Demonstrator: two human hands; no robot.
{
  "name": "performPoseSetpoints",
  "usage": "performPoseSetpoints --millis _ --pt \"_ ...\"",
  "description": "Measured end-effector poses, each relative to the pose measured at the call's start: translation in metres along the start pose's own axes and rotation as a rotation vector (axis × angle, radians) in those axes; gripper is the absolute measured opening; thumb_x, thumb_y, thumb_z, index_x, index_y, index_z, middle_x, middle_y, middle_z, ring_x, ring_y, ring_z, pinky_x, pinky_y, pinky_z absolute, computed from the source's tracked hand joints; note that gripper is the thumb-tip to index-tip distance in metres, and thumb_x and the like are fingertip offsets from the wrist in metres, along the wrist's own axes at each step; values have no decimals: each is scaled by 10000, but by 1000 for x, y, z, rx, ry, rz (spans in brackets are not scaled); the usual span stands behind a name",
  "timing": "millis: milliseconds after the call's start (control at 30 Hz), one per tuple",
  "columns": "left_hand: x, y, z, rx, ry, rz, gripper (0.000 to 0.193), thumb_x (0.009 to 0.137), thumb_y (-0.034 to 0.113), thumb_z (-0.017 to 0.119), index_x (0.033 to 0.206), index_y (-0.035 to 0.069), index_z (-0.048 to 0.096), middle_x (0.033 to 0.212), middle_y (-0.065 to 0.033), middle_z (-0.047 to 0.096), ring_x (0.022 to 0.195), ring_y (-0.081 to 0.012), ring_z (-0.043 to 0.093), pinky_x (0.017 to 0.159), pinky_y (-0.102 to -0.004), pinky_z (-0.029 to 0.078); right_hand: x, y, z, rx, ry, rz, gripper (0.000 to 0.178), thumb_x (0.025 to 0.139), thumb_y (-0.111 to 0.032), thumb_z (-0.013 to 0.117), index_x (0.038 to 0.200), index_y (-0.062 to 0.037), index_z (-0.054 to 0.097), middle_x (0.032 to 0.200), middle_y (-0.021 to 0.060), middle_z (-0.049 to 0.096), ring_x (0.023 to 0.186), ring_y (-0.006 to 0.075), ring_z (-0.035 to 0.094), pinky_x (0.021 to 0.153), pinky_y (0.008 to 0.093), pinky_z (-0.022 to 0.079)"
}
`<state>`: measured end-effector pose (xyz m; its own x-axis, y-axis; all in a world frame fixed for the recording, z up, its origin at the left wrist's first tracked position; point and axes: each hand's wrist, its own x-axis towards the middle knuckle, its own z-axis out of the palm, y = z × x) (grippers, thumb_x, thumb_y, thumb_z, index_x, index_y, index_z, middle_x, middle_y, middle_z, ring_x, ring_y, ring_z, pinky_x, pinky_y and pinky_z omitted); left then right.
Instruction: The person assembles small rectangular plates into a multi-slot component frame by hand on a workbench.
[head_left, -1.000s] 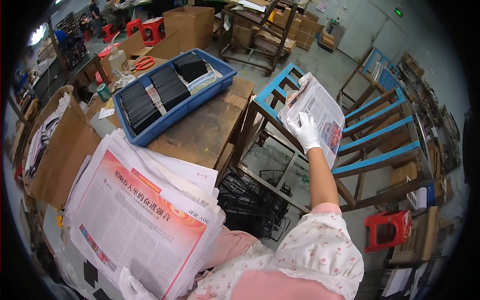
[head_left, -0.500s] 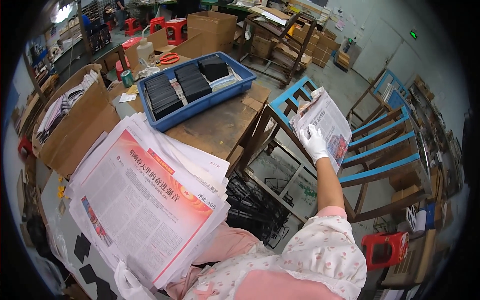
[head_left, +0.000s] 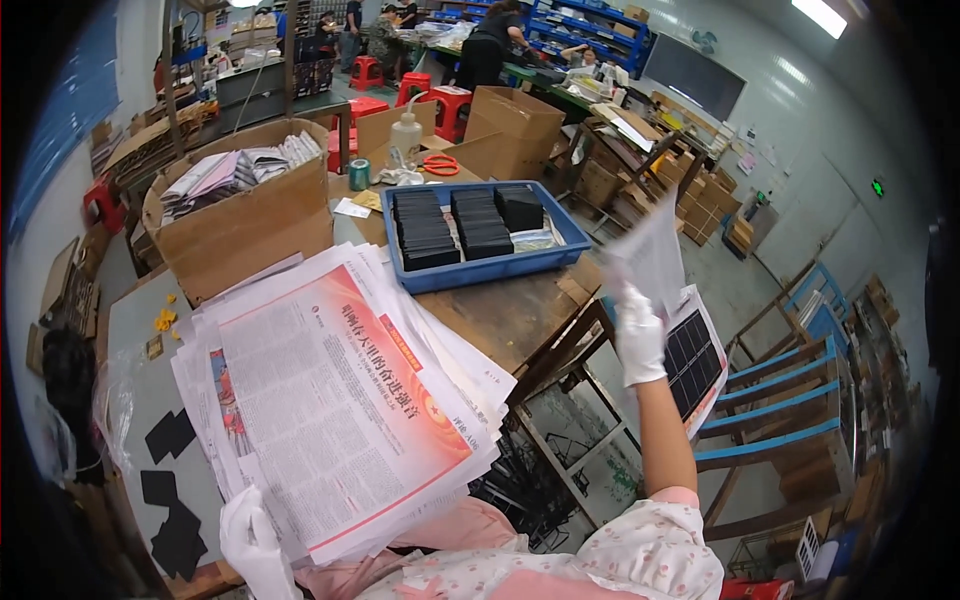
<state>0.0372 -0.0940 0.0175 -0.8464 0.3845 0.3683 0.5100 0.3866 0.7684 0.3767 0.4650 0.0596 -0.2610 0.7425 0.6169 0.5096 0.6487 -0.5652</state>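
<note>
Paper sheet (head_left: 657, 250) above right hand (head_left: 640, 340)

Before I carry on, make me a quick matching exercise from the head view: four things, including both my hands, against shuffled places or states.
1. Right hand
2. Left hand
3. Blue tray
4. Scissors

A. Contains rows of black pieces
B. Orange-red, beside the squeeze bottle
C. Holds up a motion-blurred sheet
D. At the near edge of the newspaper pile

Pairs: 1-C, 2-D, 3-A, 4-B
</note>
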Motion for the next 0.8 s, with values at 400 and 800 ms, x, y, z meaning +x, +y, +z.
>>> performPoseSetpoints --millis 400,800 --pt "40 103 41 104 -208 570 728 925 135 818 1582 -3 535 1589 -310 561 1464 -502 559 1235 -561 456 -74 -307 99 -242 -1330 -1337 397 1191 -296 508 1266 12 747 1275 220 783 1146 389 766 1172 441 523" --pt "123 -6 95 569 -160 245 787 992 112 795 1651 -124 434 1700 -314 490 1589 -431 472 1346 -457 352 -38 -133 44 369 -53 -142 392 1001 -300 818 1277 -26 763 1198 199 769 1124 368 749 1021 442 591"
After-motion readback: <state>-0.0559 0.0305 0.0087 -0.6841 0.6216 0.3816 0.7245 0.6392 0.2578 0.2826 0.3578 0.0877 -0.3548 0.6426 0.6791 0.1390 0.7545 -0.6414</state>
